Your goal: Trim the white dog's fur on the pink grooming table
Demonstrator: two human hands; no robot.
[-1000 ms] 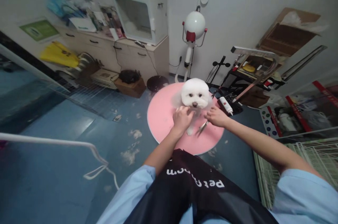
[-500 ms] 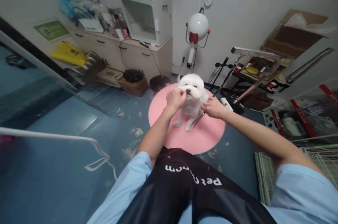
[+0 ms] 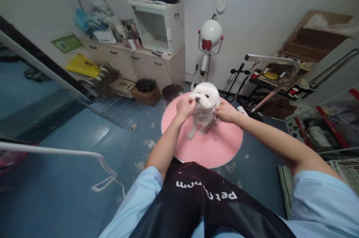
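White dog [image 3: 205, 107], seated on the pink round tabletop [image 3: 207, 152]: a sudden turn could pull its muzzle [image 3: 201, 102] from your light pinch. Your left hand [image 3: 185, 107] reaches forward, fingertips closed at the muzzle; your right hand [image 3: 226, 112] curls against its opposite side, its grip too blurred to tell.

Both my arms reach forward, converging, hands apart at near-equal height. My left forearm [image 3: 164, 140] bare, slanting inward from bent elbow; left hand [image 3: 185, 107] back upward, fingers bunched, tips turned inward. My right forearm [image 3: 269, 137] bare, angled in from side; right hand [image 3: 226, 112] curled, knuckles upward, fingertips partly blurred.
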